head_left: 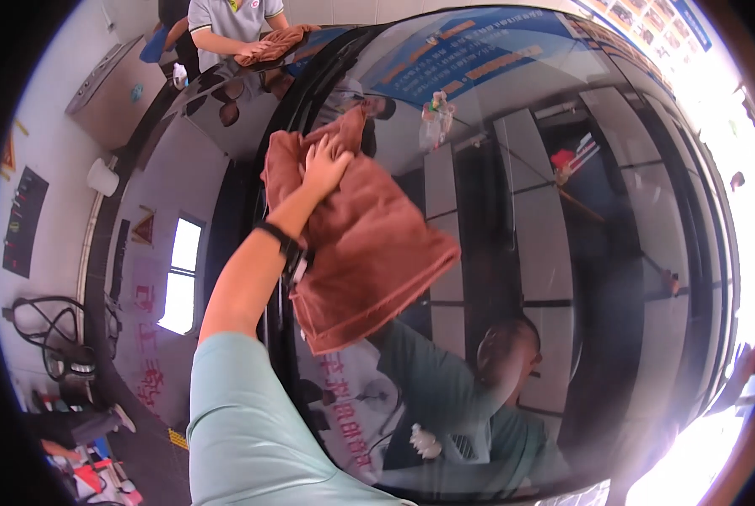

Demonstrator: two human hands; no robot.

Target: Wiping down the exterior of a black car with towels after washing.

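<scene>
My left hand (328, 166), with a dark band on the wrist, presses on a large reddish-brown cloth towel (377, 234), its fingers bent into the bunched upper part. The towel lies over the lower edge of a black car's windshield (542, 253) and the trim beside the hood; one hemmed edge spreads across the glass. My right hand is out of view. Reflections of wall panels, a head and a green-sleeved arm show in the glass. On the car's far side, a co-worker's hand (255, 49) rests on another brown towel (282, 44) on the hood.
The glossy black hood (169, 190) curves away at left. Beyond it are a wall-hung white bucket (102, 178), a coiled black hose (48, 329) and a cabinet (115, 95). Another person's leg (86, 427) shows at lower left, beside red and white items (99, 474).
</scene>
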